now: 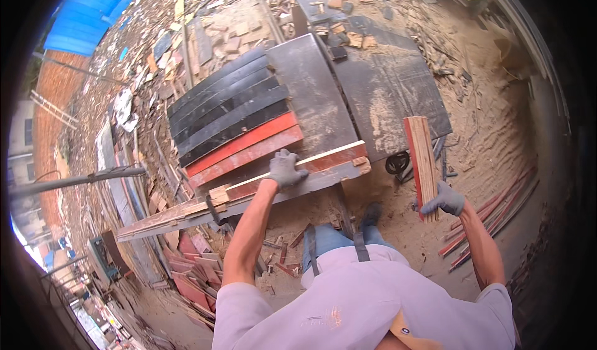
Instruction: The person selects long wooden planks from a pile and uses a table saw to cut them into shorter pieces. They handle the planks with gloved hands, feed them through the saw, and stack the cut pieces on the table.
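In my right hand [446,199], gloved in grey, a bundle of plywood strips [423,160] with a red outer face stands nearly upright, gripped near its lower end. Across the near edge of the work table lies a long red-faced plywood strip [333,155] with a pale upper edge. My left hand [286,168], also in a grey glove, is closed over this strip, fingers on its far side and thumb on the near side. Just beyond lie two red strips [249,142] and a row of several black strips [227,98].
The dark table top [311,82] adjoins another dark panel [388,95] with offcuts at its far end. Red strips [491,216] lie on the sandy ground at right. Broken red boards [193,275] are heaped at lower left. A black coil [397,162] hangs near the table's right corner.
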Tool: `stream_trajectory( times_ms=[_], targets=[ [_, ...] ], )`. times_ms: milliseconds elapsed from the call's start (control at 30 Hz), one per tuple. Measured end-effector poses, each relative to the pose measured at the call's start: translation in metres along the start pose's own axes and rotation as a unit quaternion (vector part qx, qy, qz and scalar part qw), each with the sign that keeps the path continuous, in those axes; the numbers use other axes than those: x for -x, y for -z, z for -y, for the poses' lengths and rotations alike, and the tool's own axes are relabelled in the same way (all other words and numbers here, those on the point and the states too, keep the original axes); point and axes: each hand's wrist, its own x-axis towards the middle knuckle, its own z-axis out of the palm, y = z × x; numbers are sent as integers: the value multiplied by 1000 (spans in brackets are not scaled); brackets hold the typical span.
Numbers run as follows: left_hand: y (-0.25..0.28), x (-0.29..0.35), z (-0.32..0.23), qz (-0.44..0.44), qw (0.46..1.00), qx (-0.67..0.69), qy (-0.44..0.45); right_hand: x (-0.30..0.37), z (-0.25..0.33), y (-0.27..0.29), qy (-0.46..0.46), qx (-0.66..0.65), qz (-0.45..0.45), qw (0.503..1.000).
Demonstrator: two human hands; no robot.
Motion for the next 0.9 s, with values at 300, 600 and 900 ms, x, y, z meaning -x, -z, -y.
stream_trajectory(
  times_ms=[300, 600, 900],
  targets=[
    [136, -8, 20, -28, 993, 116, -8, -60, 53, 28, -43, 49, -10, 998],
    [214, -115, 263, 27, 966, 243, 84, -115, 130, 29, -29, 125, 92, 987],
    [170, -92, 200, -284, 959, 17, 20, -154, 136, 10, -62, 142, 171, 973]
  ],
)
